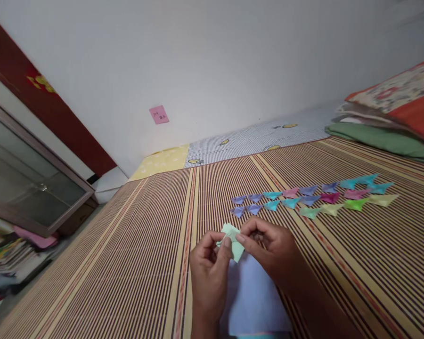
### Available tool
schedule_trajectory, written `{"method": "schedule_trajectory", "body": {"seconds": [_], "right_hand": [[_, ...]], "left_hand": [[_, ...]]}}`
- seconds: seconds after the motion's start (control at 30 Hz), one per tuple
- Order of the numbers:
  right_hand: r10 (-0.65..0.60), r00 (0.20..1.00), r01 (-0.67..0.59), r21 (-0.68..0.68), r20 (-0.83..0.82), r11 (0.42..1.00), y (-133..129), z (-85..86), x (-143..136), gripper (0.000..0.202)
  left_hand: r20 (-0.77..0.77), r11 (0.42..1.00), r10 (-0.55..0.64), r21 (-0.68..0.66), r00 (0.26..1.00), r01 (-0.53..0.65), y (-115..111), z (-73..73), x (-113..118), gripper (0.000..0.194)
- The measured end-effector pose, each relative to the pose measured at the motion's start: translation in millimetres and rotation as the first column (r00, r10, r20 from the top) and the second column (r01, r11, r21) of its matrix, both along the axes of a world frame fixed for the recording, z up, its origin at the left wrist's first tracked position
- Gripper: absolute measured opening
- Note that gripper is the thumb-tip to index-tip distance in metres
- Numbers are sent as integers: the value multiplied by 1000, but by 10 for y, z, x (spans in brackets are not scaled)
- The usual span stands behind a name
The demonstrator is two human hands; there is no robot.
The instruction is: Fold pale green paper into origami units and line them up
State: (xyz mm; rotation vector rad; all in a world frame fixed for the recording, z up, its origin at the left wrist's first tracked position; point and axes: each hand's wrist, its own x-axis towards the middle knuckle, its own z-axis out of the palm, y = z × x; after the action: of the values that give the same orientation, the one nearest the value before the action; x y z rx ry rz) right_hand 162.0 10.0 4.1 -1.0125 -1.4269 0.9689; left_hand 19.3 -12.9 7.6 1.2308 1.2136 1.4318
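A small pale-green sheet of folded paper (237, 252) is held up between my two hands. My left hand (210, 268) pinches its left side between thumb and fingers. At its right side, my right hand (268, 242) grips the paper with thumb and forefinger. Below the hands lies a stack of lavender paper (256, 296), partly covered by my left hand and wrist, with a blue edge showing at the bottom. Beyond my right hand, several small folded paper boats (309, 200) in purple, blue, pink, green and yellow stand in rows.
A striped woven mat (144, 249) covers the surface. Folded bedding and a pillow (406, 96) are piled at the far right. A pink note (159, 114) sticks to the white wall (233, 61). A glass-doored cabinet (31, 174) stands at left, near stacked books (12, 259).
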Motion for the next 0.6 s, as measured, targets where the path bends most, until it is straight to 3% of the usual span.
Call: {"method": "schedule_trajectory", "body": {"seconds": [0.2,0.3,0.43,0.6], "right_hand": [[-28,999,22,173,31,985,29,3,37,7],[-62,997,47,263,49,964,39,6,63,11],[-155,981,100,379,116,920,51,-17,81,26],[-169,979,107,417,114,903,44,-39,60,23]], "left_hand": [[-111,999,-29,22,993,31,18,-23,19,20],[-150,998,-13,63,989,23,23,-47,23,11],[-250,992,70,123,966,-40,1,-43,28,25],[-276,984,103,170,956,-58,-31,-25,66,34]]}}
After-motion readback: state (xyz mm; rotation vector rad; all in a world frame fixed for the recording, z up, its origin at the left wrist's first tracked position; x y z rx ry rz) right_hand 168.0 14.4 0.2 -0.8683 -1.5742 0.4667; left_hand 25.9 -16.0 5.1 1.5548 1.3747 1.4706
